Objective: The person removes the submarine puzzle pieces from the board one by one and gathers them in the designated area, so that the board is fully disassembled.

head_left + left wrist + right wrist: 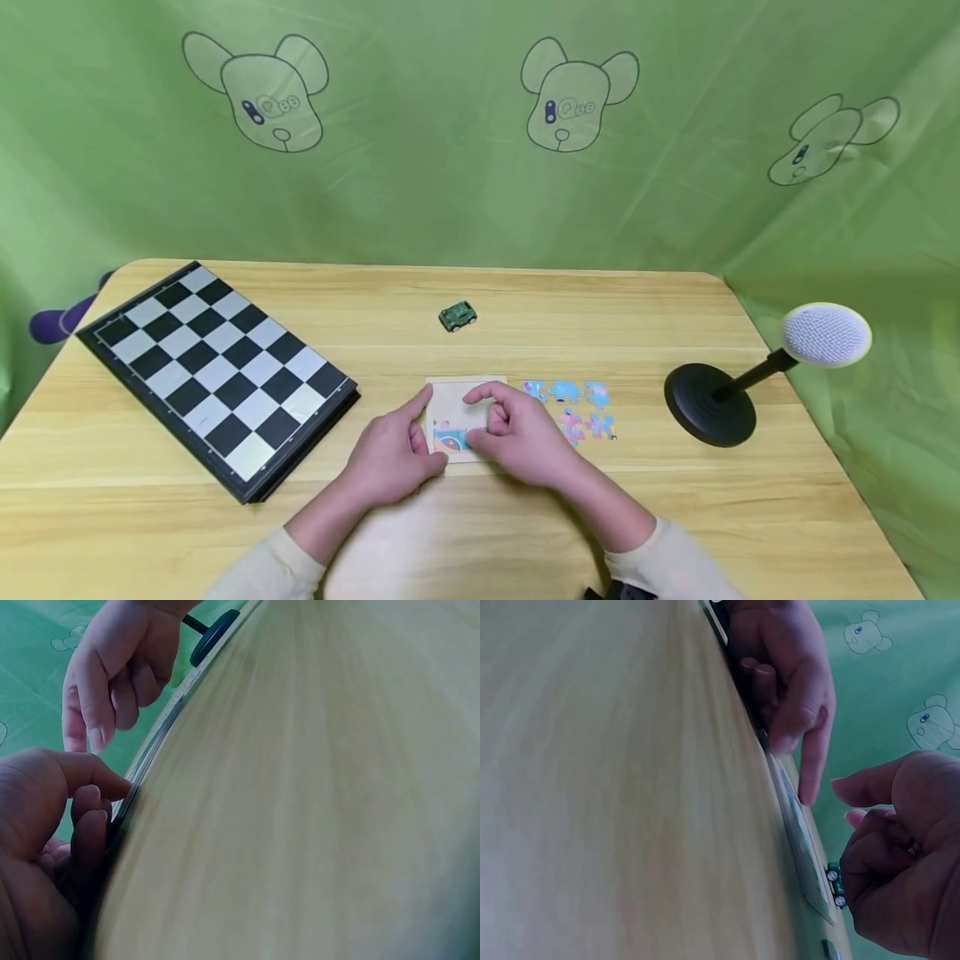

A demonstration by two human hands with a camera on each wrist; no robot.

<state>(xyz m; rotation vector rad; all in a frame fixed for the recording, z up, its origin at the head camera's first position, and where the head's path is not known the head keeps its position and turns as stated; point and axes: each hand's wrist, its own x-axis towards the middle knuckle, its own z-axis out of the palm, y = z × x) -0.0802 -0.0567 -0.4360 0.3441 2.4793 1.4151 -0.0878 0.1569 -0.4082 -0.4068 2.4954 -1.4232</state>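
A pale, square puzzle board point(453, 400) lies on the table, with a few colourful joined pieces point(452, 440) along its near side. My left hand point(393, 458) rests at the board's left side: the index finger stretches along that edge and the thumb touches the near left corner. Its other fingers are curled under. Above the board's right part is my right hand point(525, 437), index finger and thumb apart with no piece visible between them, the remaining fingers folded. Several loose jigsaw pieces point(567, 392) lie right of the board, partly hidden by the right hand.
A folded chessboard point(225, 358) lies at the left of the table point(600, 325). Beyond the puzzle sits a small green toy car point(457, 316). On the right stands a round white-headed device point(827, 335) on a black base. Green cloth hangs behind.
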